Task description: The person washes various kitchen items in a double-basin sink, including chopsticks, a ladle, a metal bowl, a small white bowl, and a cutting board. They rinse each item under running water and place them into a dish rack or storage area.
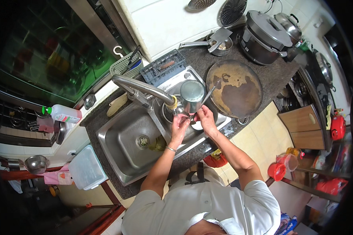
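Observation:
My left hand (pixel 179 129) and my right hand (pixel 204 119) are together under the faucet (pixel 149 92) over the sink's right basin, fingers closed around a long-handled metal utensil (pixel 211 93). Its dark head is between my fingers, partly hidden, and its handle slants up toward the large pan. A steel cylindrical container (pixel 192 89) stands just behind my hands. A round vessel (pixel 164 112) under the spout and a white round item below my right hand are partly covered. The left basin (pixel 117 149) shows a drain and something yellowish.
A blackened pan (pixel 233 96) lies on the right counter, with a pressure cooker (pixel 262 41) and small saucepan (pixel 219 47) behind. A grey rack (pixel 162 66) and utensil basket (pixel 119 67) line the back. A clear lidded bin (pixel 86 168) is at left, a stove (pixel 300 90) far right.

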Demonstrator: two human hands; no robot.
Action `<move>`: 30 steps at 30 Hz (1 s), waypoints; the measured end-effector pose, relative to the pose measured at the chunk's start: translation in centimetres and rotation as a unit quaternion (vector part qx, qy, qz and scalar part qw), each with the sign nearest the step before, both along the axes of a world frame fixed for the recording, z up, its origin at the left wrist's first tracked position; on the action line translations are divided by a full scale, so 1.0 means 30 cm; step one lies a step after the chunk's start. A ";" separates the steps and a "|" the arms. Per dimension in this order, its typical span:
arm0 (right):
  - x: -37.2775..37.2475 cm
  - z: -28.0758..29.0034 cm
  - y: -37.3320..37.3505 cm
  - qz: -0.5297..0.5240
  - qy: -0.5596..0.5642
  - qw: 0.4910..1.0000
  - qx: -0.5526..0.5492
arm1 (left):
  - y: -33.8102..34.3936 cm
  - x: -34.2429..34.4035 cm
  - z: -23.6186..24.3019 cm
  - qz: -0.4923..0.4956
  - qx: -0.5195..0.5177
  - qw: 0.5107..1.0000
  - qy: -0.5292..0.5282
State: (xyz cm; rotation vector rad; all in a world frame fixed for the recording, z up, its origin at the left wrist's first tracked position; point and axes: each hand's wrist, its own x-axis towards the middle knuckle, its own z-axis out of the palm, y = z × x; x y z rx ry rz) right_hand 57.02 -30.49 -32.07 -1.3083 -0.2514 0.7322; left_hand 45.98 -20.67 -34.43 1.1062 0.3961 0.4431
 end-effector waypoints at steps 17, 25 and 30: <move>0.347 0.504 0.100 -0.044 -0.221 0.974 0.033 | -0.024 -0.107 -0.117 0.064 -0.014 0.995 0.080; 0.448 1.041 0.431 -0.004 -0.443 0.892 0.090 | -0.011 -0.188 -0.110 0.085 0.029 0.991 0.102; 0.438 1.242 0.628 0.009 -0.510 0.848 0.146 | 0.013 -0.194 -0.085 0.086 0.047 0.990 0.098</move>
